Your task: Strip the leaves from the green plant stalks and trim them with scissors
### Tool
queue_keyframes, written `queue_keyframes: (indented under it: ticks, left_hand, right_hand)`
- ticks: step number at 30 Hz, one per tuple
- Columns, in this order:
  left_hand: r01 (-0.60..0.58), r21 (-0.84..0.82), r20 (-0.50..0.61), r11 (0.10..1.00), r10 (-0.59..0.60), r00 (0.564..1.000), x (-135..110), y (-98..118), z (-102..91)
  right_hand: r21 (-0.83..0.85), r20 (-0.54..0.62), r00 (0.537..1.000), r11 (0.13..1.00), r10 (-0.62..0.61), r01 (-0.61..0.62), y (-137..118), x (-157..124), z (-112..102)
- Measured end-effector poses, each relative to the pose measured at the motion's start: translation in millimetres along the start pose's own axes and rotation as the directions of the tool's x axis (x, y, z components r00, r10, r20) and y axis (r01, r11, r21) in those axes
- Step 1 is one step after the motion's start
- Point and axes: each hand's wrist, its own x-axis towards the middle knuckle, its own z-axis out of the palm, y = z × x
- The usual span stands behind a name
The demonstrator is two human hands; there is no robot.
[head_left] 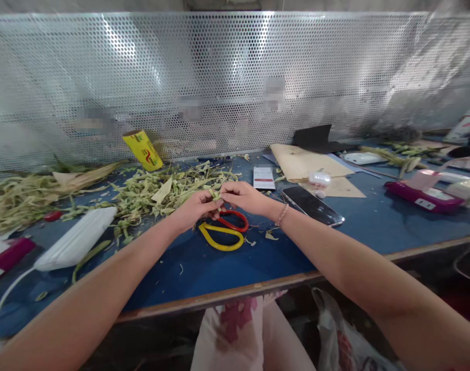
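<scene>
1. Green piece (215, 195), small and partly hidden by fingers, is held above a blue table (173, 275), just beyond the handles of red-and-yellow scissors (220, 247).

2. Fingertips of the left hand (198, 207) and right hand (240, 197) close on it together, pinching from either side; the right wrist wears a bracelet (283, 214).

3. Work appears to be midway on this one piece, which neither hand has let go. Beyond the fingers lies a heap (136, 193) of short green bits; whether these are finished or waiting cannot be told.

4. Longer dry strands (16, 206) at far left look untouched, suggesting plenty is left. The scissors lie unheld, their blades hidden from view.

5. Around the work, a yellow tube (144, 150) leans behind the heap and a white block (78, 239) with a cord lies at left. To the right are a small card (263, 178), a phone (314, 206), tan paper (304, 164) and a purple holder (422, 200).

6. Perforated metal (219, 62) stands along the table's far side, catching bright glare; a clear plastic bag (333, 330) sits below the near edge, beside the person's light-clad legs (254, 340).
</scene>
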Motion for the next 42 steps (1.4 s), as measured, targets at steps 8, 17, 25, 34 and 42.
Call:
queue_keyframes:
  ticks: [8,17,25,34,42]
  left_hand:
    - [-0.092,-0.018,-0.034,0.996,0.091,0.995,-1.1,-2.0,2.0]
    - [-0.114,0.038,-0.034,0.993,0.116,0.993,0.7,-4.4,0.4]
    - [-0.145,0.108,-0.017,0.984,0.147,0.989,3.2,-8.5,-0.8]
    - [-0.122,0.116,-0.009,0.986,0.124,0.992,2.7,-6.5,-0.2]
    - [-0.087,0.035,0.009,0.996,0.086,0.996,3.2,-7.1,-1.2]
  right_hand:
    - [-0.053,-0.040,0.999,0.998,0.016,-0.018,2.0,1.2,1.4]
    - [-0.052,-0.036,0.999,0.998,0.017,-0.019,1.0,0.8,1.4]
    - [-0.059,-0.018,0.999,0.997,0.045,-0.046,-0.6,1.6,0.2]
    - [-0.058,0.008,1.000,0.998,0.022,-0.022,1.2,0.7,-0.1]
    - [-0.007,0.014,1.000,1.000,0.021,-0.021,-0.6,0.8,0.6]
